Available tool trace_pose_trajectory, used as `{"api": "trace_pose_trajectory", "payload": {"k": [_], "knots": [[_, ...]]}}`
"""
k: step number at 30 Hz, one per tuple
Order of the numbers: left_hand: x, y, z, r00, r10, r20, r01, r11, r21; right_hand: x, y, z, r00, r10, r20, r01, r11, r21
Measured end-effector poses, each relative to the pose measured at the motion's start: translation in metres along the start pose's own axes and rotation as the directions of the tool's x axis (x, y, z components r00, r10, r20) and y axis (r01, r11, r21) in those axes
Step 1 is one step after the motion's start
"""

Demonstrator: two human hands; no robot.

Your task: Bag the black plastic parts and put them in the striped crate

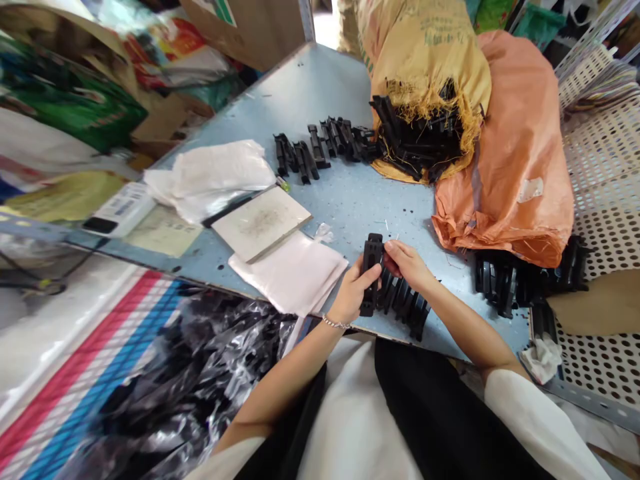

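A long black plastic part [371,273] with slots stands nearly upright in my left hand [353,292], thumb across its front. My right hand [406,261] is at the part's upper right side, its thumb and fingertips pinched together. Whatever those fingertips hold, if anything, is too small to make out. Just below and behind my hands, a row of similar black parts [406,303] lies along the table's front edge. The left hand hides some of the held part.
On the blue table [320,80] lie a whitish board [263,220], white plastic bags [220,175] and more black parts [320,143]. A yellow woven sack [425,60] spills black parts; an orange sack [520,153] stands beside it. Bagged black items [200,373] sit below, left.
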State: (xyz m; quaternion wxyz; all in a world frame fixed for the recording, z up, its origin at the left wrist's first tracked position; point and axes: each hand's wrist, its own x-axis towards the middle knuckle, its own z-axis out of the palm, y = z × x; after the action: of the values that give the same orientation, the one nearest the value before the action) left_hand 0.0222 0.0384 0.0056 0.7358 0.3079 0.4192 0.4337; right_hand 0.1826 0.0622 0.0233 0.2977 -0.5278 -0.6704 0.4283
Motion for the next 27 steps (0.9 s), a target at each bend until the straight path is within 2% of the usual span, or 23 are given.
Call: {"api": "trace_pose_trajectory", "payload": {"k": [1, 3, 6, 8, 9, 11, 13, 14, 15, 16, 18, 19, 20, 23, 25, 27], "knots": [[0.001, 0.002, 0.0, 1.0, -0.022, -0.01, 0.021, 0.999, -0.047, -0.006, -0.001, 0.002, 0.998, -0.026, 0.053, 0.027, 0.999, -0.019], [0.001, 0.008, -0.002, 0.997, -0.077, -0.025, 0.072, 0.986, -0.15, -0.023, -0.003, 0.008, 0.976, -0.153, 0.157, 0.181, 0.965, -0.187], [-0.006, 0.011, -0.001, 0.991, -0.137, 0.006, 0.135, 0.968, -0.213, -0.05, -0.003, 0.022, 0.891, -0.355, 0.284, 0.452, 0.762, -0.465], [-0.015, 0.006, 0.001, 0.988, -0.149, 0.036, 0.153, 0.974, -0.164, -0.065, 0.0, 0.033, 0.857, -0.413, 0.309, 0.515, 0.679, -0.523], [-0.019, 0.002, 0.0, 0.991, -0.13, 0.032, 0.132, 0.984, -0.115, -0.071, 0.002, 0.038, 0.863, -0.404, 0.302, 0.504, 0.689, -0.52], [-0.023, -0.007, -0.006, 0.999, -0.032, -0.003, 0.032, 0.999, 0.017, -0.082, 0.006, 0.041, 0.913, -0.303, 0.274, 0.403, 0.78, -0.479], [-0.018, -0.013, -0.02, 0.996, 0.086, -0.037, -0.079, 0.982, 0.17, -0.093, 0.012, 0.034, 0.97, -0.103, 0.22, 0.197, 0.863, -0.465], [-0.012, -0.015, -0.028, 0.99, 0.133, -0.051, -0.117, 0.964, 0.241, -0.099, 0.016, 0.028, 0.986, 0.019, 0.163, 0.064, 0.871, -0.488], [-0.003, -0.017, -0.037, 0.984, 0.166, -0.063, -0.14, 0.942, 0.304, -0.105, 0.021, 0.019, 0.986, 0.146, 0.074, -0.086, 0.846, -0.526], [0.006, -0.019, -0.045, 0.978, 0.191, -0.078, -0.152, 0.922, 0.357, -0.111, 0.028, 0.011, 0.964, 0.261, -0.039, -0.238, 0.794, -0.559], [0.026, -0.025, -0.055, 0.974, 0.207, -0.091, -0.149, 0.891, 0.43, -0.118, 0.047, -0.005, 0.886, 0.403, -0.229, -0.458, 0.68, -0.573], [0.034, -0.029, -0.057, 0.976, 0.2, -0.088, -0.14, 0.882, 0.45, -0.119, 0.059, -0.012, 0.864, 0.424, -0.272, -0.5, 0.659, -0.562], [0.041, -0.035, -0.056, 0.979, 0.189, -0.079, -0.133, 0.879, 0.458, -0.118, 0.071, -0.016, 0.864, 0.414, -0.288, -0.503, 0.669, -0.547], [0.052, -0.047, -0.046, 0.981, 0.178, -0.076, -0.134, 0.909, 0.395, -0.106, 0.1, -0.027, 0.914, 0.29, -0.282, -0.399, 0.764, -0.507], [0.05, -0.046, -0.043, 0.983, 0.159, -0.094, -0.124, 0.943, 0.308, -0.095, 0.103, -0.034, 0.933, 0.233, -0.275, -0.35, 0.772, -0.53], [0.039, -0.034, -0.046, 0.991, 0.1, -0.093, -0.073, 0.962, 0.262, -0.086, 0.088, -0.038, 0.944, 0.174, -0.279, -0.314, 0.726, -0.612]]}}
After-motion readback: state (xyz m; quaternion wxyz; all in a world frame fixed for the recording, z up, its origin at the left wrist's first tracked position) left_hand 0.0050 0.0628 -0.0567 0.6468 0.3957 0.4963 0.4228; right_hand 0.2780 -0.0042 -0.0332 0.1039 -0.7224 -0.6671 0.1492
